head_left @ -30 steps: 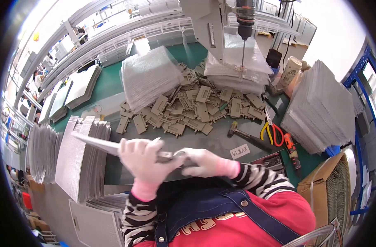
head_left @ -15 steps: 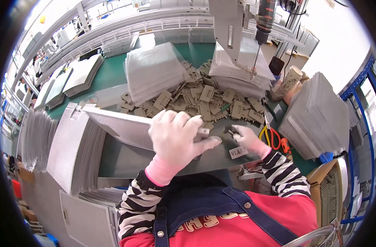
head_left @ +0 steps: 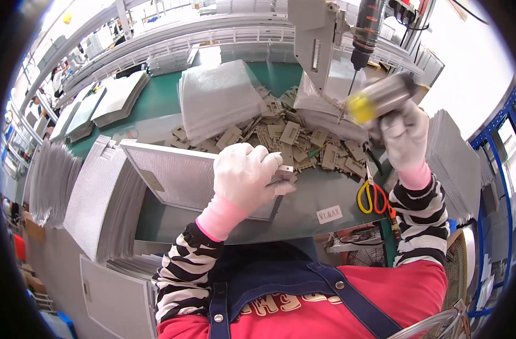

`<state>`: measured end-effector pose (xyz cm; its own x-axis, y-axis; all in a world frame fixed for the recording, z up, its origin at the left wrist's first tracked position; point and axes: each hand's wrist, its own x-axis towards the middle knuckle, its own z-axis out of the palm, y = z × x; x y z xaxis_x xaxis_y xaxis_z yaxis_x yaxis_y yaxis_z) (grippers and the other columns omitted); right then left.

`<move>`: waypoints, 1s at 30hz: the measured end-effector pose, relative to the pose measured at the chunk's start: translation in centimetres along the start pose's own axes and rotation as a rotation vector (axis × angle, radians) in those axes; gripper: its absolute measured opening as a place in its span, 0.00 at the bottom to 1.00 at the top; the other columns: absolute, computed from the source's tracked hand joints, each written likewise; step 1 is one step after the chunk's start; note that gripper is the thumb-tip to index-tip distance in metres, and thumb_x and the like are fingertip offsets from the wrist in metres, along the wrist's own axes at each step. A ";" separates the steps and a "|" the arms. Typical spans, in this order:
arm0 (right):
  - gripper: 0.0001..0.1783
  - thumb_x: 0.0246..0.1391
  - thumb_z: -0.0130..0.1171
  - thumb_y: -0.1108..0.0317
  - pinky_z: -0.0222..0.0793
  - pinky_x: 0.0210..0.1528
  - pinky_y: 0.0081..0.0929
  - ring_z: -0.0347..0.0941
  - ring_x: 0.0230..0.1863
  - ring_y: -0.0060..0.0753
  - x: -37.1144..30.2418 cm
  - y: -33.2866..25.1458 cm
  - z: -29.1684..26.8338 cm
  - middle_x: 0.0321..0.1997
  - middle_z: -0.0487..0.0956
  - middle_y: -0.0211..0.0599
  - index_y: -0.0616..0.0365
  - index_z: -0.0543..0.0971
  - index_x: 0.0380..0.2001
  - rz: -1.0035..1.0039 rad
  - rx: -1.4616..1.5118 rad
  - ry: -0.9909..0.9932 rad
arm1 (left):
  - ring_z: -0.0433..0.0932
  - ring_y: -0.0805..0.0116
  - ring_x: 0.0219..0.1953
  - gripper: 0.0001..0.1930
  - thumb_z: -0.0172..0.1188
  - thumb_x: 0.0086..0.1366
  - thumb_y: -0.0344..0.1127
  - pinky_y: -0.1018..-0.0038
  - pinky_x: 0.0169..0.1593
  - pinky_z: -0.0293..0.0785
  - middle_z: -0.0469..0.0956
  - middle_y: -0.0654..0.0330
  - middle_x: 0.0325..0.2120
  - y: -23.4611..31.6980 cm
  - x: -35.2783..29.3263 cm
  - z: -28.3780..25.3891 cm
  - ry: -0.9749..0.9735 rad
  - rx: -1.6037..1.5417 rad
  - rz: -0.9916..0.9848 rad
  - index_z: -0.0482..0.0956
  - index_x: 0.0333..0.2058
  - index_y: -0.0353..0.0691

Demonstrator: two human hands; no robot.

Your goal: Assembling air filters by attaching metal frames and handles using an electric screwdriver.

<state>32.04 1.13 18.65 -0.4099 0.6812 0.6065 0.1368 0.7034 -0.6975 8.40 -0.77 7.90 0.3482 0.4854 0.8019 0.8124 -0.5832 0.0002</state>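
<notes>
Silvery mesh fills the metal filter panel (head_left: 196, 178) lying flat on the table (head_left: 303, 206) in front of me. My left hand (head_left: 244, 175), in a white glove with a pink cuff, presses down on the panel's right edge, fingers curled over a small grey latch piece (head_left: 283, 174) that sits at that edge. My right hand (head_left: 405, 133), gloved the same way, is lifted up to the right and closed tight around the handle of a hammer (head_left: 376, 100), whose yellow-tipped end points toward the panel; the tool is blurred. Behind the panel, a heap of beige plastic clips (head_left: 292, 135) covers the green table top. Yellow-handled scissors (head_left: 372, 192) lie just below my right hand, beside an orange-handled tool. More mesh panels stand stacked at my left (head_left: 100, 203), behind the clips (head_left: 218, 99) and at my right (head_left: 456, 164). A powered screwdriver (head_left: 366, 28) hangs overhead.
</notes>
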 end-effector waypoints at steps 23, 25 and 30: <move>0.20 0.42 0.53 0.77 0.70 0.31 0.30 0.74 0.26 0.39 -1.7 6.2 3.8 0.29 0.77 0.43 0.57 0.76 0.42 0.170 -0.174 -0.390 | 0.68 0.67 0.24 0.31 0.67 0.36 0.42 0.68 0.38 0.66 0.73 0.65 0.28 1.2 -0.3 1.4 0.258 -0.023 -0.163 0.74 0.44 0.40; 0.19 0.46 0.56 0.71 0.68 0.28 0.28 0.72 0.24 0.36 -6.0 13.1 4.1 0.27 0.76 0.40 0.54 0.76 0.45 -0.055 -0.413 -0.239 | 0.68 0.67 0.24 0.32 0.67 0.38 0.43 0.66 0.41 0.65 0.74 0.65 0.29 1.3 -0.7 1.2 0.219 -0.033 -0.160 0.73 0.45 0.40; 0.19 0.46 0.59 0.63 0.70 0.35 0.32 0.73 0.37 0.37 -13.9 19.4 4.1 0.33 0.75 0.30 0.41 0.77 0.45 -0.021 -0.726 -0.160 | 0.64 0.74 0.21 0.35 0.67 0.37 0.42 0.69 0.38 0.61 0.61 0.73 0.16 1.1 -0.9 0.8 0.308 -0.048 -0.153 0.70 0.48 0.40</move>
<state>36.73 4.42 -4.87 -0.5380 0.6670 0.5154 0.6663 0.7110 -0.2248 9.30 -1.31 6.67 0.0607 0.3546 0.9331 0.8188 -0.5523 0.1566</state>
